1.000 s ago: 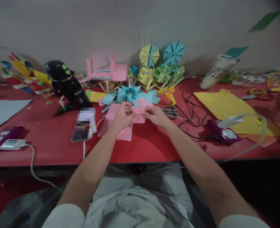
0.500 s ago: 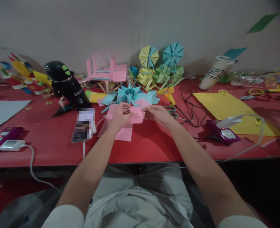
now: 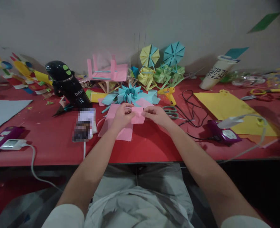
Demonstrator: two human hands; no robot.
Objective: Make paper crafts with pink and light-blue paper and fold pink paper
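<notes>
A small folded piece of pink paper point(image 3: 138, 117) is held up between my two hands, just above the table. My left hand point(image 3: 122, 116) grips its left side, thumb on the near face. On the right edge, my right hand point(image 3: 156, 114) pinches it between thumb and fingers. Larger pink sheets point(image 3: 124, 134) lie flat under and beside my left hand. Right behind my hands sits a blue folded-paper star shape point(image 3: 129, 93) with flat blue pieces around it.
A yellow glue gun point(image 3: 170, 95) and green-handled scissors point(image 3: 170, 112) lie right of my hands, near a black cord. A phone point(image 3: 83, 126) and black bottle point(image 3: 70, 85) are to the left. Purple power strips point(image 3: 222, 131) and yellow paper point(image 3: 211, 99) lie right.
My right hand has closed in on the right edge of the folded pink paper, its fingers now pinching it. My left hand keeps its grip at nearly the same spot.
</notes>
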